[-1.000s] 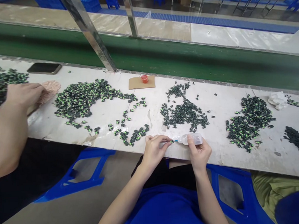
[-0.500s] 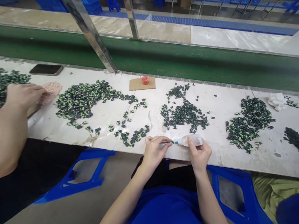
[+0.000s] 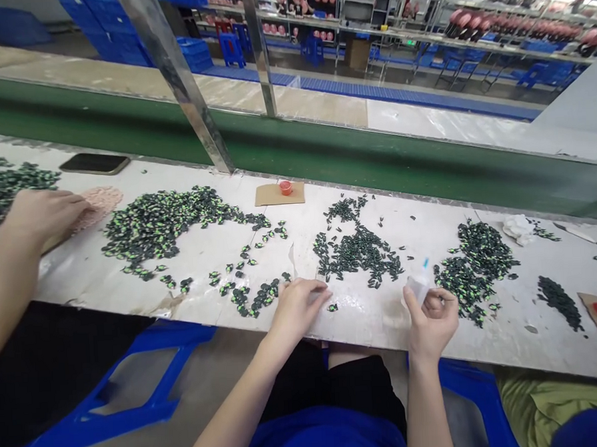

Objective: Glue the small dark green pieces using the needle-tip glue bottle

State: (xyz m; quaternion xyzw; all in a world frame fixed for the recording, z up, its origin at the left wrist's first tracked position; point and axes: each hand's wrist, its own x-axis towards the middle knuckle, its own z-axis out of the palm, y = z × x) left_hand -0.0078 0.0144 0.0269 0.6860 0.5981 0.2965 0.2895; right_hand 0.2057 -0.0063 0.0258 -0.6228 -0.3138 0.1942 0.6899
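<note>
In my right hand (image 3: 433, 316) is a small translucent squeeze bottle (image 3: 418, 288), tilted with its blue nozzle pointing up. My left hand (image 3: 299, 308) is just above the table edge, its thumb and fingers stretched forward and slightly apart, with nothing visible between them. A small dark piece with bright green marks (image 3: 332, 308) lies on the table just off those fingertips. Beyond my hands spreads a pile of small plain dark pieces (image 3: 363, 253). Left of my left hand lie several green-marked dark pieces (image 3: 255, 296), loosely scattered.
Heaps of green-marked pieces lie left (image 3: 153, 221) and right (image 3: 480, 260). A red cup (image 3: 285, 187) sits on cardboard (image 3: 264, 195) at the back. Another person's hand (image 3: 45, 213) works by pale pink bits (image 3: 102, 202). A slanted metal post (image 3: 181, 89) rises behind.
My right hand has drawn the bottle away to the right and turned its nozzle upward. My left fingers have come off the small green-marked piece. The view has tilted up.
</note>
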